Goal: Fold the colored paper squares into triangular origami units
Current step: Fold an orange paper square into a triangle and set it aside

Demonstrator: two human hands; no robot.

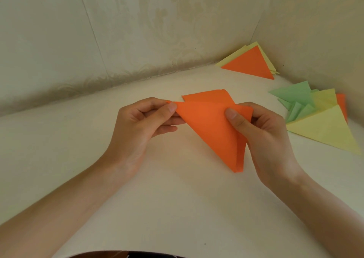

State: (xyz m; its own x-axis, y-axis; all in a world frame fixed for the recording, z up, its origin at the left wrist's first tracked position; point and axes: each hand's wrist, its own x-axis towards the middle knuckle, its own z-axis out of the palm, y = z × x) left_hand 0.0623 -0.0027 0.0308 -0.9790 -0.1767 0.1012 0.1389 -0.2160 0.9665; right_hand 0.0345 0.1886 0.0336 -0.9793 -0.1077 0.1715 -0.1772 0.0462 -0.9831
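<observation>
An orange paper [210, 127], folded into a rough triangle with its point toward me, is held just above the white table [177, 208]. My left hand [141, 124] pinches its left corner between thumb and fingers. My right hand [264, 131] pinches the right corner, thumb on top of the sheet. Behind the fold a second orange flap sticks up toward the wall.
In the far right corner lies a stack of folded triangles, orange on top of pale yellow [250, 63]. At the right edge sits a pile of folded green [293, 100] and yellow triangles [325, 129] with an orange piece behind. Patterned walls close the table at the back and right.
</observation>
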